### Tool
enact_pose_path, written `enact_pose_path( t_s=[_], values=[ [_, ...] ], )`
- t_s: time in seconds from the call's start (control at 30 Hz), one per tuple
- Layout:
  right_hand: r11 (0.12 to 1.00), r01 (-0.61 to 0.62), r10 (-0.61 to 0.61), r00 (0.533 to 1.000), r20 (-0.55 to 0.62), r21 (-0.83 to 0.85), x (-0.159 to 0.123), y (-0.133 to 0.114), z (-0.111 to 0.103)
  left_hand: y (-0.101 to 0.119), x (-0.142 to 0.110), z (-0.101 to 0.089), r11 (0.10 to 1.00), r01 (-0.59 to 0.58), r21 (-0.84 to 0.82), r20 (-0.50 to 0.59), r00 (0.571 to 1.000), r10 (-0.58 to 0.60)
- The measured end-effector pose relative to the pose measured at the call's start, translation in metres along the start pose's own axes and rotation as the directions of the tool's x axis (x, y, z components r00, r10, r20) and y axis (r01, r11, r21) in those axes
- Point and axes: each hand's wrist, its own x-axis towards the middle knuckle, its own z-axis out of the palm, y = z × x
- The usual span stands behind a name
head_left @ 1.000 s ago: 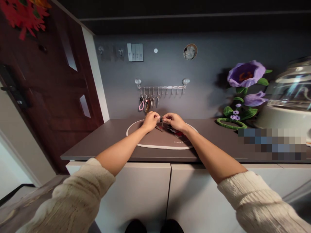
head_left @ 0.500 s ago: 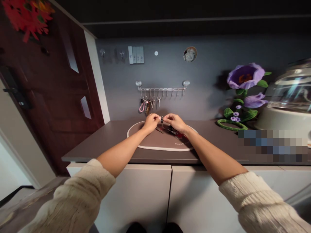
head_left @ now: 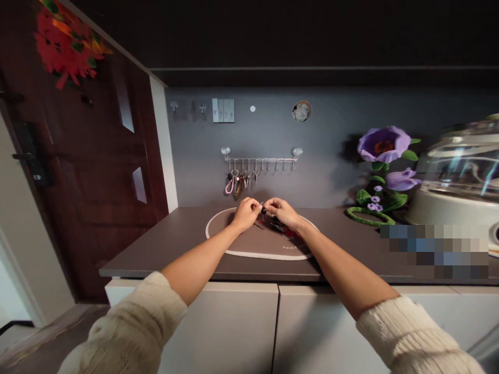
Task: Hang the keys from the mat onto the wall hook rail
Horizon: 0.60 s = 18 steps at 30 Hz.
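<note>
Above a brown mat point(head_left: 249, 248) with a pale rim, my left hand point(head_left: 247, 213) and my right hand point(head_left: 283, 212) meet with fingertips pinched on one key ring point(head_left: 262, 204). A dark-headed key point(head_left: 264, 212) hangs from it between them. Beneath my hands, more keys point(head_left: 277, 224) and something red lie on the mat, partly covered by my right hand and wrist. On the wall behind, a clear hook rail point(head_left: 261, 159) carries several bunches of keys point(head_left: 246, 179) at its left half, one with a pink loop point(head_left: 230, 184).
The mat lies on a dark countertop point(head_left: 156, 244) over white cabinet doors point(head_left: 218, 322). At the right stand a purple fabric flower point(head_left: 385, 144) and a white appliance with a clear dome point(head_left: 460, 166). A dark red door point(head_left: 105, 182) is at the left.
The camera has tilted up, so the scene sits lower in view. My hands stay together on the key ring, and the dark key head between them shows more plainly.
</note>
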Motion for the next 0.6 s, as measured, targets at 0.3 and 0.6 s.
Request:
enact_pose_path(
  t_s=[0.3, 0.6],
  values=[
    [0.996, 0.071, -0.075, 0.994, -0.084, -0.048, 0.001, -0.006, -0.005, -0.003, -0.001, 0.003, 0.995, -0.057, 0.083, -0.054, 0.997, 0.061],
    [0.989, 0.085, -0.050, 0.963, -0.267, 0.123, 0.024, -0.008, -0.006, -0.008, -0.002, 0.007, 0.986, -0.046, 0.163, -0.032, 0.998, 0.052]
  ],
)
